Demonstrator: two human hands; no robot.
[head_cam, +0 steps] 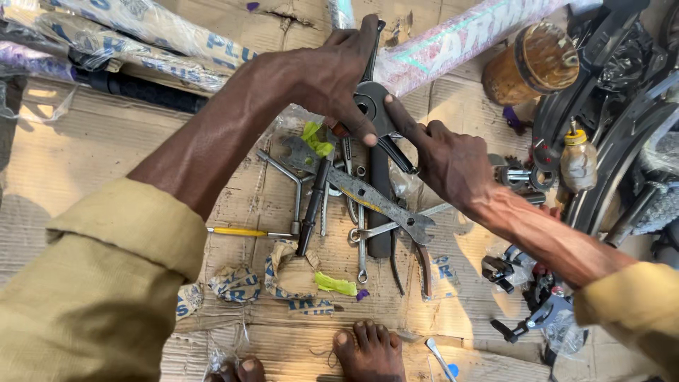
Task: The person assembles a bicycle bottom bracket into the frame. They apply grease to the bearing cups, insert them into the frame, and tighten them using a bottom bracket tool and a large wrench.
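Head view, looking down on a work area floored with flattened brown corrugated cardboard sheets (92,148). Wrapped bicycle frame tubes (453,42), sheathed in clear printed plastic film, cross the top edge. At far right lie black bicycle wheels and mudguard parts (622,134), with a rusty brown cylindrical tin (534,64) and a small clear bottle with a yellow cap (578,159) beside them.

At top centre sits the black metal bicycle stem clamp (368,106), just above the tool pile. The left hand (332,74) curls over this part from above, thumb and fingers pinching its upper arm and round boss. The right hand (442,159) meets it from the right, forefinger stretched out and pressing on the clamp, remaining fingers loosely bent.

Below the hands lies a heap of tools: a large flat grey steel spanner (371,194) set diagonally, a black-handled screwdriver (311,209), slim ring spanners (362,247), and a yellow-handled screwdriver (244,232). Torn scraps of printed wrapping (290,272) and the person's bare foot (368,350) occupy the lower edge.
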